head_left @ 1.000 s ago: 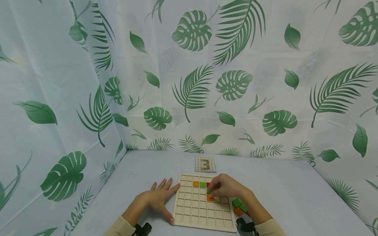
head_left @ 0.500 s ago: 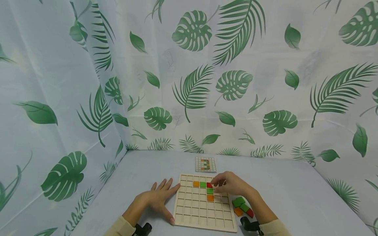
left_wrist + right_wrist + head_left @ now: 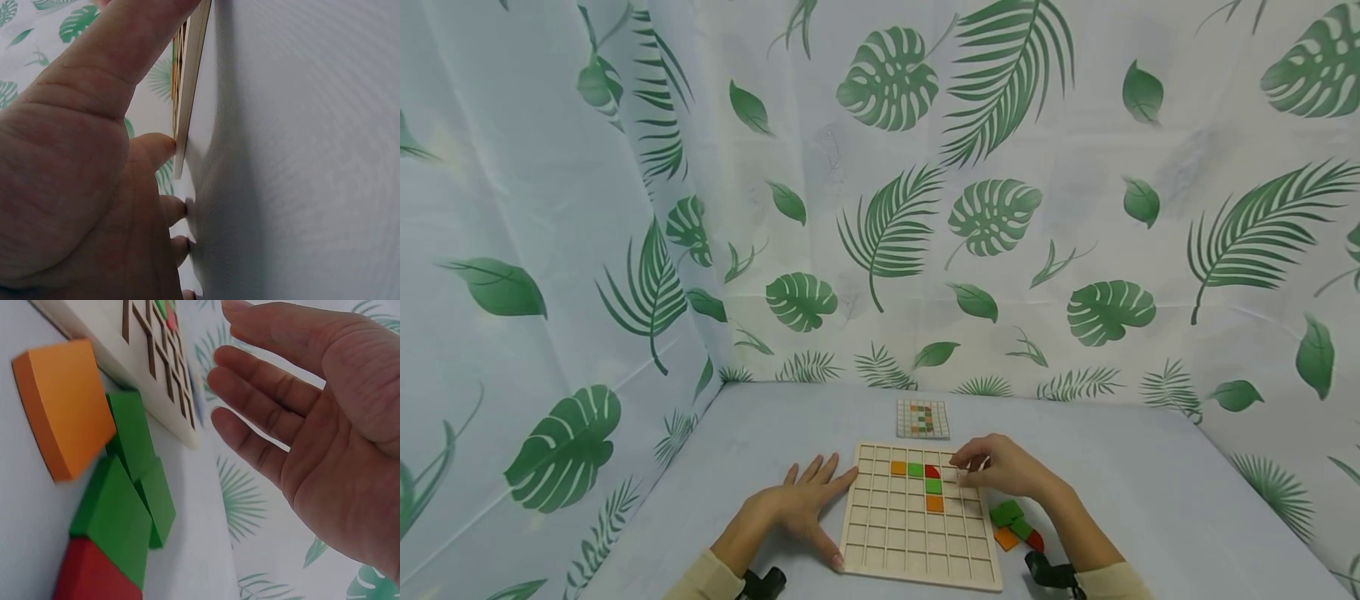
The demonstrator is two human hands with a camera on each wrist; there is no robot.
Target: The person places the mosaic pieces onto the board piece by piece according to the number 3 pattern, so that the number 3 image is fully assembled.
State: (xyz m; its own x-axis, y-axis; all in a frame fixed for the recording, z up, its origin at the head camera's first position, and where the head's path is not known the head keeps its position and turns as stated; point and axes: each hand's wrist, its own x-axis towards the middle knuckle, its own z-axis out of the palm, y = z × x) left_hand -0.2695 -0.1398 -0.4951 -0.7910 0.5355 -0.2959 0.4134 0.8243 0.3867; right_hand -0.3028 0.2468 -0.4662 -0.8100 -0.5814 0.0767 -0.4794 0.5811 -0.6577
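A wooden grid board (image 3: 891, 537) lies on the table. Set in its cells are an orange tile (image 3: 898, 468), a green tile (image 3: 915, 470) and a red rounded tile (image 3: 932, 472) in a row; below the red one come another green tile (image 3: 932, 486) and an orange tile (image 3: 934, 503). My left hand (image 3: 801, 504) is spread at the board's left edge, index finger and thumb touching it. Over the upper right cells hovers my right hand (image 3: 1011, 468), fingers loosely bent, no tile visible in it. The right wrist view shows that hand's palm (image 3: 350, 456) bare.
Right of the board lie loose tiles: green ones (image 3: 1006, 512), an orange one (image 3: 1006, 540) and a red one (image 3: 1035, 542). A small card (image 3: 922, 418) with a printed coloured grid lies behind the board. Leaf-patterned cloth (image 3: 880, 250) hangs behind the table.
My right hand has drawn back to the right from the tiles on the board, uncovering the red, green and orange ones. The left hand stays put.
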